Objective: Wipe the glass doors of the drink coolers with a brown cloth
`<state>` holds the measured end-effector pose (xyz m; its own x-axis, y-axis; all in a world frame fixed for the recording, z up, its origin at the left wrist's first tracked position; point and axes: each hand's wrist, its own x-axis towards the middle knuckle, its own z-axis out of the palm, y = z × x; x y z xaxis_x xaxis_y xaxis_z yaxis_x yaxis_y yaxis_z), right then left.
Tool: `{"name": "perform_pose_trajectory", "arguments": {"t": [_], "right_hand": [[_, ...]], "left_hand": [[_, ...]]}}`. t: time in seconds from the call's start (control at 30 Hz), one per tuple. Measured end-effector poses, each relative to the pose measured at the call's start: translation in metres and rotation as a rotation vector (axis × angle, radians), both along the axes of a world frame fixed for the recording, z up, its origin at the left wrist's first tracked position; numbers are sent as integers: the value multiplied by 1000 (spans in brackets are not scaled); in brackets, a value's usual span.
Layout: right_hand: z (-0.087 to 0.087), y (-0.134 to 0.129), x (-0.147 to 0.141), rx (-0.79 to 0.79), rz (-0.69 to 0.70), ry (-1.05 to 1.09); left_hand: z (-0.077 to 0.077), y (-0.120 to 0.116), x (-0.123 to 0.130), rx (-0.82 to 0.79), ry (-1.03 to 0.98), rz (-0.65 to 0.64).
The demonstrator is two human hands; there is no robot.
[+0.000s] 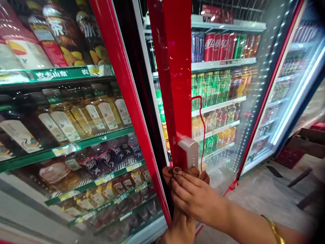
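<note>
A bunched brown cloth (203, 176) is against the edge of a red door frame (180, 84), just under a silver handle-like fitting (190, 151). My right hand (194, 196) reaches in from the right, its fingers closed over the cloth. Below and partly behind it, my left hand (181, 223) comes up from the bottom edge. The fingers of my left hand are hidden by the right hand and the cloth, so their grip does not show. A gold bangle (273, 228) circles my right forearm.
Glass-fronted drink coolers stand side by side. On the left, green-edged shelves (96, 140) hold bottles; on the right are red cans (215, 47) and green bottles (210, 84). A red cord (203, 128) hangs beside the fitting. Far right, a cardboard box (311, 142) stands above the floor (266, 200).
</note>
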<state>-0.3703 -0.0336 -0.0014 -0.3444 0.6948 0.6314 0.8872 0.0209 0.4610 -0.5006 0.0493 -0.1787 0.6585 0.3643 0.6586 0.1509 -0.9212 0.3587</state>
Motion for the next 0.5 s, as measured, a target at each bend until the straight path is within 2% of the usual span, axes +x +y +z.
{"name": "perform_pose_trajectory", "arguments": {"t": [0.1,0.23,0.3,0.37,0.5], "right_hand": [[-1,35,16,38,44,24],[-2,67,39,123,172,63],[-3,78,54,208,193,94],[-3,88,69,310,178,152],[-2,102,93,443,162,243]], "left_hand": [[-12,27,12,75,29,72],[-17,72,42,63,-24,-35],[-12,92,66,27,-41,-81],[-3,108,93,17,-48,-74],[13,126,135,180,-59,29]]}}
